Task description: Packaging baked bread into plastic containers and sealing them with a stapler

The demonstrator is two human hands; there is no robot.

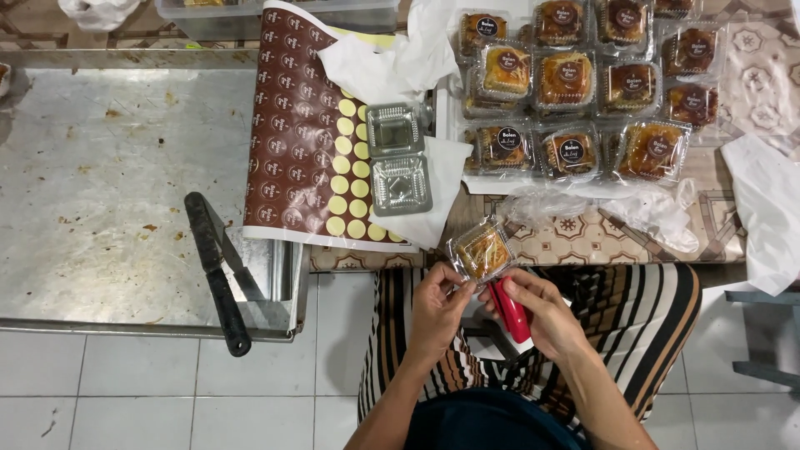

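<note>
My left hand (435, 307) pinches the near edge of a small clear plastic box (481, 252) holding a golden-brown pastry. My right hand (540, 310) grips a red stapler-like tool (509, 312) pressed against the same edge of the box. Both hands work over my lap, just off the table's front edge. An open empty clear box (398, 158) lies on a white paper beside a brown sticker sheet (296, 133), part of which shows yellow circles where stickers are gone.
Several closed pastry boxes with dark round stickers (575, 79) fill a white tray at the back right. A black-handled knife (215, 271) lies on the steel table (100, 192) at left. Crumpled plastic wrap (617, 208) and white paper (771, 208) lie at right.
</note>
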